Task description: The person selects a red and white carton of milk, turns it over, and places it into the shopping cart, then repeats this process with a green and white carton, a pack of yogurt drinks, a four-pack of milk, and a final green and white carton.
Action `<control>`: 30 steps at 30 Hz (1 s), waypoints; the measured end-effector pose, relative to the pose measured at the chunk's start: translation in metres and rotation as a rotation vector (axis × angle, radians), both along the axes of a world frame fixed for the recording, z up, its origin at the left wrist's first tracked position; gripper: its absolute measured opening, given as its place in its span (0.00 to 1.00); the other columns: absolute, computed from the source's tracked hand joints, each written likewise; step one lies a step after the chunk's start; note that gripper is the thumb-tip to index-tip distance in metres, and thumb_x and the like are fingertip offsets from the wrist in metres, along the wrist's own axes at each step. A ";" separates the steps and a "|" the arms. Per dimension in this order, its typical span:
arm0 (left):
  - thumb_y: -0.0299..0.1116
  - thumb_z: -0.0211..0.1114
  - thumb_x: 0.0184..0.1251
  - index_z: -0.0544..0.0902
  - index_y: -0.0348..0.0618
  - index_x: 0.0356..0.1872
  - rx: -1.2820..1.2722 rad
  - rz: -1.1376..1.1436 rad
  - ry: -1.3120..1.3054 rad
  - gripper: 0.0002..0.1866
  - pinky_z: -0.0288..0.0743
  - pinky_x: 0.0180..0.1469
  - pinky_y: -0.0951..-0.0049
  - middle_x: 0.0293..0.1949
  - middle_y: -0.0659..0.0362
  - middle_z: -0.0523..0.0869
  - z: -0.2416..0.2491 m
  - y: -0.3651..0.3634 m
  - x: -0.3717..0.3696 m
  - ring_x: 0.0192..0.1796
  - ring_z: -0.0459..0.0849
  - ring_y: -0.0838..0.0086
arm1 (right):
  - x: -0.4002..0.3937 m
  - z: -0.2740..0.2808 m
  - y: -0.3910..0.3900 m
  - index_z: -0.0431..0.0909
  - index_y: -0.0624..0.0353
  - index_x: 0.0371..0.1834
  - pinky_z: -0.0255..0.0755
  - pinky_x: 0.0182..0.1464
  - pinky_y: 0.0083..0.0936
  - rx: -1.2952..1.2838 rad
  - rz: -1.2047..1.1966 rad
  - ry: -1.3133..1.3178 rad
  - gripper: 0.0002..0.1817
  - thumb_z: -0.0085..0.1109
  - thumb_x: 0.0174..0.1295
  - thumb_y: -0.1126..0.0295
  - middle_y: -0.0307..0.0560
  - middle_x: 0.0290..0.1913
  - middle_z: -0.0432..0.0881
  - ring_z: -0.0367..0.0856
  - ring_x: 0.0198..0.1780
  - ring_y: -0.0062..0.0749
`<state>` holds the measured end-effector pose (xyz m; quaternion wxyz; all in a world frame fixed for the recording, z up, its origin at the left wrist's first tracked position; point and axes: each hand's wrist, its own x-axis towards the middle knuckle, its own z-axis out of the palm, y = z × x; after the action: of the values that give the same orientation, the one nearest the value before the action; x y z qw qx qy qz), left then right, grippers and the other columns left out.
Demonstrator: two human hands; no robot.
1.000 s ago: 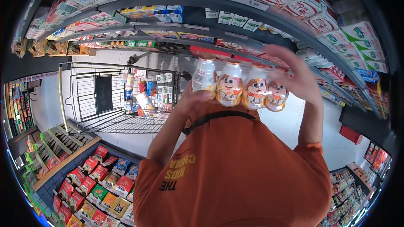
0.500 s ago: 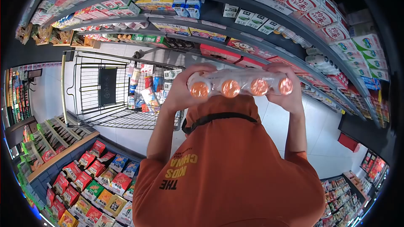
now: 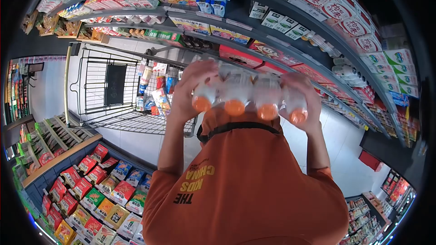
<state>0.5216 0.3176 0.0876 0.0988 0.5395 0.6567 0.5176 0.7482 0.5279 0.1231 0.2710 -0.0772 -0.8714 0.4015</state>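
Note:
A clear-wrapped pack of white bottles with orange caps is held up over my chest, its caps tipped toward the shirt. My left hand grips the pack's left end, fingers wrapped round it and slightly blurred. Around the right end, my right hand is closed in the same way. Both forearms come out of the sleeves of an orange shirt. Beyond the pack run shelves with red boxes low down and milk cartons above.
To the left stands a wire shopping cart holding several packages. A display bin full of bagged goods fills the lower left. Curved shelves span the top and right side. Another stocked rack stands at the lower right.
The pack has tilted and shifted slightly left, so more of the bottles' sides show and the caps point lower. Both hands have turned with it. The shelves look slightly shifted in view.

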 end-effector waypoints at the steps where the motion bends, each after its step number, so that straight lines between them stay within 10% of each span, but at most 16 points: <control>1: 0.32 0.75 0.52 0.80 0.40 0.47 -0.093 0.011 0.011 0.21 0.74 0.61 0.59 0.50 0.53 0.84 -0.001 -0.004 0.000 0.57 0.81 0.59 | 0.001 -0.003 -0.005 0.73 0.64 0.55 0.72 0.56 0.34 -0.188 -0.067 -0.089 0.31 0.74 0.46 0.68 0.50 0.51 0.80 0.79 0.54 0.38; 5: 0.36 0.72 0.62 0.82 0.37 0.40 -0.280 0.036 -0.829 0.14 0.77 0.44 0.74 0.36 0.58 0.85 -0.036 -0.017 0.013 0.38 0.83 0.80 | -0.005 -0.043 -0.002 0.67 0.66 0.62 0.70 0.56 0.24 -0.673 -0.029 -0.390 0.37 0.73 0.48 0.70 0.44 0.51 0.78 0.77 0.53 0.26; 8: 0.38 0.68 0.67 0.83 0.36 0.40 -0.404 0.126 -0.994 0.13 0.76 0.43 0.76 0.34 0.59 0.84 -0.066 -0.024 0.023 0.37 0.83 0.80 | -0.013 -0.058 -0.010 0.64 0.68 0.67 0.73 0.54 0.24 -0.941 -0.055 -0.419 0.38 0.70 0.52 0.72 0.46 0.52 0.79 0.78 0.52 0.26; 13: 0.38 0.66 0.69 0.72 0.36 0.60 -0.260 0.082 -1.651 0.24 0.78 0.54 0.72 0.52 0.57 0.82 -0.108 -0.052 0.033 0.52 0.81 0.75 | -0.020 -0.097 -0.016 0.60 0.69 0.71 0.74 0.56 0.24 -1.219 -0.039 -0.434 0.40 0.69 0.55 0.72 0.48 0.55 0.78 0.79 0.54 0.27; 22: 0.27 0.66 0.59 0.72 0.32 0.59 -0.079 0.297 -1.640 0.26 0.81 0.50 0.68 0.49 0.50 0.82 -0.132 -0.108 0.030 0.48 0.85 0.69 | -0.030 -0.129 -0.006 0.67 0.59 0.67 0.74 0.56 0.29 -1.086 0.041 -0.698 0.28 0.62 0.66 0.64 0.50 0.58 0.77 0.78 0.57 0.32; 30: 0.33 0.62 0.63 0.72 0.36 0.57 0.199 0.802 -1.288 0.22 0.80 0.55 0.61 0.52 0.50 0.81 -0.259 -0.246 -0.019 0.53 0.83 0.62 | 0.036 -0.165 0.002 0.75 0.59 0.57 0.75 0.52 0.28 -1.033 -0.186 -0.702 0.18 0.59 0.68 0.62 0.47 0.47 0.83 0.82 0.48 0.30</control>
<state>0.5021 0.0713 -0.1718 0.2175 -0.1419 0.5653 0.7830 0.7837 0.5302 -0.0421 -0.0694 -0.4006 -0.5919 0.6959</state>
